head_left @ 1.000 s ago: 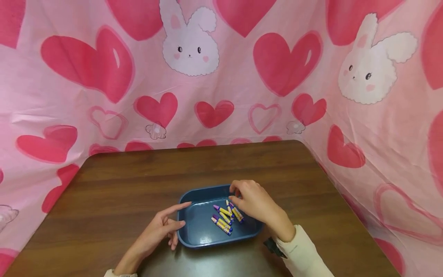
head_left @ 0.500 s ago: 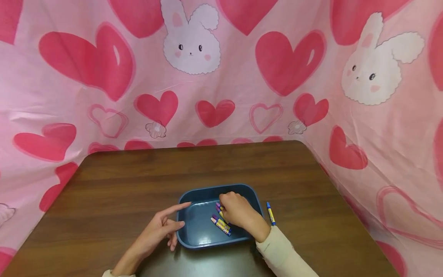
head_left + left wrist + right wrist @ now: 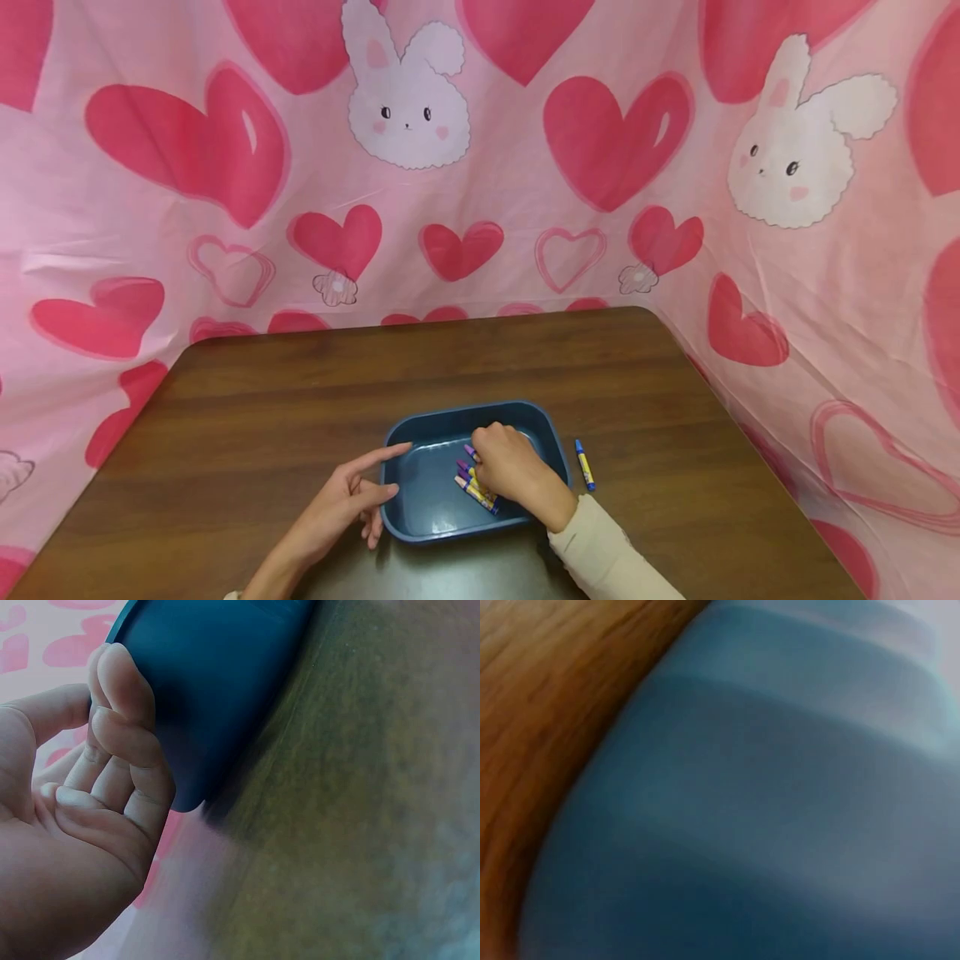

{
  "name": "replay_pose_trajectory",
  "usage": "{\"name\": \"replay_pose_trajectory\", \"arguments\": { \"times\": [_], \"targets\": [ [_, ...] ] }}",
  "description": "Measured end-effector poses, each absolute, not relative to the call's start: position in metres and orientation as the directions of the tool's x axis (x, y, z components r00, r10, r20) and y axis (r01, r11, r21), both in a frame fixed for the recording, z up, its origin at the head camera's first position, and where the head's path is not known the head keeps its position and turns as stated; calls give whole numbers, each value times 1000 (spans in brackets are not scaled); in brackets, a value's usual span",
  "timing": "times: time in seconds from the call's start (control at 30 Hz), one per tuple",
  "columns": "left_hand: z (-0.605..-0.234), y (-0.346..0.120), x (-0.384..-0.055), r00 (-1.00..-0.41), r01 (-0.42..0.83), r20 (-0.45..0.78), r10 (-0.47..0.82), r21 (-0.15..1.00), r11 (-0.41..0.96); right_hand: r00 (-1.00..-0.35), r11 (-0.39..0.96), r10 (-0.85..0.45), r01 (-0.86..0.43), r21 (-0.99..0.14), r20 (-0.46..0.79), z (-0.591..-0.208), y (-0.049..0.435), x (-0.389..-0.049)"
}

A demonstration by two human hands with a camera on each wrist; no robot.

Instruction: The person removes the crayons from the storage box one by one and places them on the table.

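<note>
Comparing the three views establishes the position of each hand. In the head view, my right hand [image 3: 516, 473] is lowered into the blue tray [image 3: 426, 505], its knuckles bent above the crayons [image 3: 477, 495]. My fingertips are hidden behind the back of the hand, so I cannot tell whether they pinch a crayon. Three crayon tips, two purple and one pale, project to the left of my hand. One blue-tipped crayon [image 3: 585, 465] lies on the table [image 3: 300, 400], just beside the tray's right end.

My left hand [image 3: 348, 498] is at the tray's left end: index finger extended over the rim, thumb spread apart from it. The left wrist view adds what the head view conceals: the palm, with the remaining fingers loosely bent, and the tray's outer surface alongside. The right wrist view shows only blurred blue surfaces of the tray and wood grain; neither crayons nor fingers can be made out there.
</note>
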State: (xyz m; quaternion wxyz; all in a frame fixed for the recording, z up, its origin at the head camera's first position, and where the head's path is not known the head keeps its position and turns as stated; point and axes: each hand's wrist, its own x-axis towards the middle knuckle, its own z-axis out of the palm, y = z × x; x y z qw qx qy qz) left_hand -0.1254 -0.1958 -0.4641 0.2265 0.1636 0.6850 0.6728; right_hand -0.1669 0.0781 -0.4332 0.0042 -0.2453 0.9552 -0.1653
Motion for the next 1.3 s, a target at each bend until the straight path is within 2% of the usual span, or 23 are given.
{"name": "replay_pose_trajectory", "arguments": {
  "times": [0.2,0.47,0.73,1.0,1.3],
  "targets": [
    [-467,-196,-125,-834,-53,-48,549,999,7,-866,813,-492,-492,-312,84,-431,81,-168],
    [-465,-199,-127,-843,-104,-107,527,994,35,-859,805,-506,-502,-316,78,-414,85,-170],
    [-465,-198,-127,-840,-97,-102,533,995,37,-854,803,-511,-515,-301,99,-403,88,-167],
    [-465,-195,-129,-839,-57,-58,541,998,19,-866,801,-489,-495,-338,109,-391,96,-166],
    [-467,-196,-128,-838,-91,-82,540,996,9,-881,800,-465,-462,-382,91,-379,104,-165]
  ]
}}
